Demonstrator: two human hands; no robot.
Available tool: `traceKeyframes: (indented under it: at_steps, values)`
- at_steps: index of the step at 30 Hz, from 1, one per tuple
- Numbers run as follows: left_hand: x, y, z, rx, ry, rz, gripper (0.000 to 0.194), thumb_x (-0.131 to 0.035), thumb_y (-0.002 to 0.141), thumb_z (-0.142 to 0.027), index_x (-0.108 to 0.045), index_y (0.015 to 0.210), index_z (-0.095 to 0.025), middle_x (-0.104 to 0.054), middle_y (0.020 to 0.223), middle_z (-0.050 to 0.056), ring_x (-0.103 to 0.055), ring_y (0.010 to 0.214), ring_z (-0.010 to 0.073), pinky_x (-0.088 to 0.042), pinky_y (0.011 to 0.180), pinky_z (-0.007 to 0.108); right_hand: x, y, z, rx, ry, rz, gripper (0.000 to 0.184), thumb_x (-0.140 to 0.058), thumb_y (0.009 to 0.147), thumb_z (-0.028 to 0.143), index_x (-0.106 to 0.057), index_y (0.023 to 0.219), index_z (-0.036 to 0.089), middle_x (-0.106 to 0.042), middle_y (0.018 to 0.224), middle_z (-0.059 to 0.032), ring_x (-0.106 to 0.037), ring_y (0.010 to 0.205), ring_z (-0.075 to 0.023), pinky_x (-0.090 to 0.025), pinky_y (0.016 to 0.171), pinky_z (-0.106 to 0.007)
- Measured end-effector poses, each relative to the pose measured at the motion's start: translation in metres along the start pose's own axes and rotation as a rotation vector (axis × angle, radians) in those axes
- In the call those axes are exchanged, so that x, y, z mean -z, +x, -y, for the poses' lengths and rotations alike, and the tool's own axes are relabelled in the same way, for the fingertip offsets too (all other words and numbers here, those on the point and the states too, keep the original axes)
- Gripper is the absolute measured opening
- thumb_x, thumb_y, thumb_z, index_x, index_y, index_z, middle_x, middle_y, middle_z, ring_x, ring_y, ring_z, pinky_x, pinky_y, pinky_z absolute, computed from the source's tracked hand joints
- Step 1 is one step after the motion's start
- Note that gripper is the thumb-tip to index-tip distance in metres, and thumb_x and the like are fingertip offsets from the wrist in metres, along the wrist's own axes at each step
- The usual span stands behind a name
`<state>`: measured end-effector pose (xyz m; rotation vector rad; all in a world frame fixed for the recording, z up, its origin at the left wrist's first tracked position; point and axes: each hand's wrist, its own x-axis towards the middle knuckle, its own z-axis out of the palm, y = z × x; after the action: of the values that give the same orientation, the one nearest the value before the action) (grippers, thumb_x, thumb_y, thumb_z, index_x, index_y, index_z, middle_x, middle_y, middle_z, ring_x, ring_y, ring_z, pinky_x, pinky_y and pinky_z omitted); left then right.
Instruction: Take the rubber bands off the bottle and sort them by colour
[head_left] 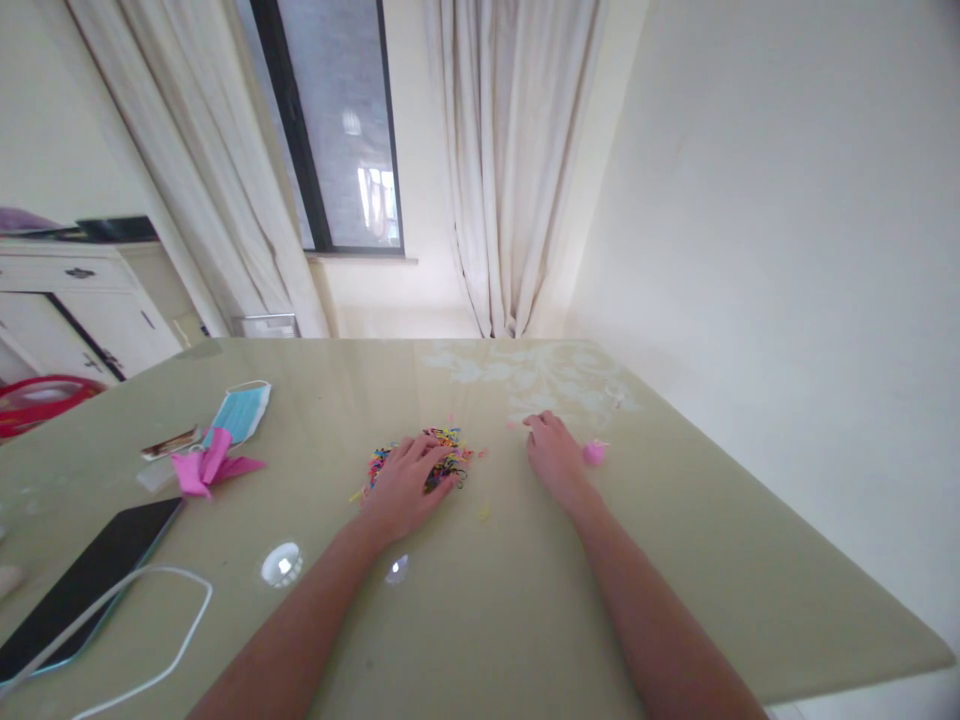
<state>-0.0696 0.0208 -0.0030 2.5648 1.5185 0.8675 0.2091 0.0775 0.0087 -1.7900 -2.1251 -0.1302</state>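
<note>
A heap of small multicoloured loops (452,437), which look like tiny rubber bands, lies on the table. My left hand (409,485) rests palm down over its near left part, fingers spread and touching the loops, so some of them are hidden. To the right, my right hand (555,458) lies low on the tabletop, its fingers slightly bent and pointing away and left. By its fingertips is a small pale pink bit (513,425). A round pink item (595,453) sits just right of that hand. A few yellow loops (484,513) lie apart in front of the heap.
On the left are a pink folded-paper shape (206,465), a blue face mask (241,412), a brown-and-white strip (171,444) and a dark tablet (90,585) with a white cable (196,625) across it. The glossy table (465,640) meets a wall at right.
</note>
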Motion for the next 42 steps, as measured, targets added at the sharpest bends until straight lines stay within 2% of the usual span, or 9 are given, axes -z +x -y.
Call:
traceKeyframes:
  at_steps: [6, 13, 19, 24, 28, 31, 35, 39, 42]
  values:
    - [-0.007, -0.004, -0.025, -0.108, 0.043, 0.107, 0.06, -0.061, 0.091, -0.065, -0.059, 0.138, -0.027, -0.06, 0.138, 0.01, -0.05, 0.128, 0.0336, -0.038, 0.112, 0.056, -0.032, 0.005, 0.027, 0.114, 0.128, 0.019, 0.035, -0.043, 0.099, 0.009, -0.072, 0.116, 0.018, -0.07, 0.117, -0.015, -0.06, 0.109, -0.0263, -0.046, 0.095, -0.038]
    - [-0.012, 0.004, -0.033, -0.115, 0.041, 0.157, 0.016, -0.057, 0.099, -0.037, -0.065, 0.102, -0.023, -0.066, 0.123, 0.008, -0.056, 0.115, 0.0284, -0.044, 0.102, 0.048, -0.037, 0.0, 0.053, 0.374, 0.364, 0.083, 0.028, -0.052, 0.098, 0.008, -0.076, 0.108, 0.02, -0.074, 0.11, -0.0081, -0.064, 0.107, -0.0193, -0.049, 0.099, -0.031]
    - [-0.014, 0.007, -0.016, -0.032, 0.124, 0.078, 0.014, -0.054, 0.101, -0.027, -0.067, 0.1, -0.022, -0.069, 0.111, 0.008, -0.059, 0.116, 0.029, -0.045, 0.099, 0.046, -0.038, -0.003, 0.055, 0.514, 0.611, 0.076, 0.036, -0.051, 0.094, 0.002, -0.075, 0.114, 0.02, -0.075, 0.114, -0.0092, -0.066, 0.11, -0.0207, -0.05, 0.103, -0.036]
    - [-0.014, 0.009, -0.003, 0.093, 0.176, 0.027, 0.014, -0.053, 0.101, -0.027, -0.066, 0.099, -0.022, -0.069, 0.111, 0.008, -0.062, 0.106, 0.0272, -0.047, 0.092, 0.042, -0.039, 0.004, 0.048, 0.35, 0.783, -0.04, 0.027, -0.057, 0.091, 0.008, -0.078, 0.101, 0.021, -0.077, 0.101, -0.0078, -0.07, 0.096, -0.0208, -0.054, 0.093, -0.037]
    - [-0.016, 0.009, 0.001, 0.088, 0.22, -0.026, 0.019, -0.051, 0.103, -0.033, -0.066, 0.107, -0.023, -0.069, 0.114, 0.008, -0.062, 0.109, 0.0279, -0.046, 0.094, 0.042, -0.041, 0.007, 0.043, 0.166, 1.015, -0.087, 0.013, -0.066, 0.09, 0.025, -0.078, 0.092, 0.022, -0.078, 0.094, -0.0064, -0.072, 0.088, -0.0209, -0.057, 0.088, -0.037]
    - [-0.015, 0.006, 0.001, 0.065, 0.236, -0.088, 0.024, -0.047, 0.104, -0.033, -0.068, 0.111, -0.022, -0.07, 0.116, 0.01, -0.062, 0.109, 0.028, -0.046, 0.093, 0.043, -0.041, 0.005, 0.038, 0.095, 1.061, -0.101, 0.016, -0.066, 0.089, 0.035, -0.074, 0.094, 0.021, -0.078, 0.09, -0.0069, -0.073, 0.083, -0.0206, -0.058, 0.081, -0.035]
    - [-0.01, 0.0, -0.004, 0.004, 0.308, -0.11, 0.027, -0.045, 0.103, -0.026, -0.07, 0.114, -0.023, -0.071, 0.118, 0.012, -0.062, 0.111, 0.0297, -0.045, 0.097, 0.046, -0.035, -0.005, 0.031, -0.023, 1.267, -0.053, 0.036, -0.076, 0.081, 0.042, -0.071, 0.109, 0.02, -0.078, 0.091, -0.0065, -0.073, 0.083, -0.0192, -0.059, 0.079, -0.033]
    - [-0.004, 0.004, -0.015, -0.008, 0.285, -0.08, 0.027, -0.051, 0.096, -0.015, -0.073, 0.109, -0.025, -0.072, 0.119, 0.013, -0.063, 0.115, 0.0315, -0.045, 0.098, 0.047, -0.027, -0.013, 0.032, -0.121, 1.484, 0.074, 0.036, -0.082, 0.075, 0.046, -0.077, 0.097, 0.018, -0.08, 0.089, -0.0084, -0.074, 0.083, -0.0206, -0.06, 0.085, -0.038]
    - [-0.004, 0.016, -0.027, 0.09, 0.23, -0.112, 0.023, -0.053, 0.097, -0.018, -0.073, 0.106, -0.025, -0.073, 0.116, 0.012, -0.064, 0.111, 0.0315, -0.047, 0.096, 0.048, -0.021, -0.017, 0.037, -0.165, 1.611, 0.17, 0.04, -0.085, 0.072, 0.049, -0.078, 0.096, 0.018, -0.081, 0.09, -0.0092, -0.076, 0.085, -0.0226, -0.061, 0.087, -0.041]
